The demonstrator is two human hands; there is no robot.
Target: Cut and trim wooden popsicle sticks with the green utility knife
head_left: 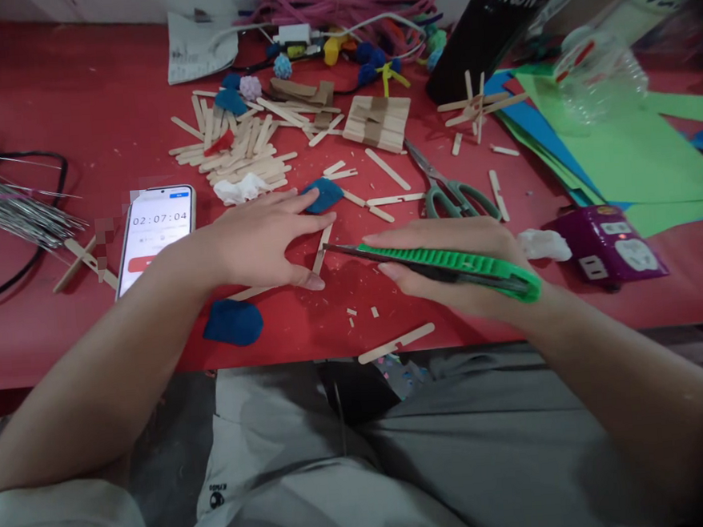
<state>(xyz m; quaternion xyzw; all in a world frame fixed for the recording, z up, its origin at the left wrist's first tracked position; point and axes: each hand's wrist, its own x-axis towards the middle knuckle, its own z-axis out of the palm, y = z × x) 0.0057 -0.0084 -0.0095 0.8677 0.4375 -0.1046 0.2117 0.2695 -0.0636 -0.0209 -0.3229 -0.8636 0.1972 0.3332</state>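
My left hand (pixel 259 236) lies palm down on the red table with its fingers spread. Between its thumb and fingers is a small wooden craft stick (pixel 319 263), which the fingertips press at its ends. A green utility knife (pixel 448 261) is gripped in my right hand (pixel 478 232), its blade extended to the left. The blade's tip meets the stick, or hovers just over it; I cannot tell which. One blue scrap (pixel 324 195) sits by my left fingertips and another blue piece (pixel 233 322) below that wrist. A notched stick (pixel 396 343) rests near the table's front edge.
Scissors (pixel 452 192) lie behind my right hand, and a phone (pixel 155 233) showing a timer is left of my left hand. Beyond are a craft stick pile (pixel 247 146) and a dark box (pixel 492 29). Coloured paper (pixel 608 149) and a purple power socket (pixel 612 245) are at right.
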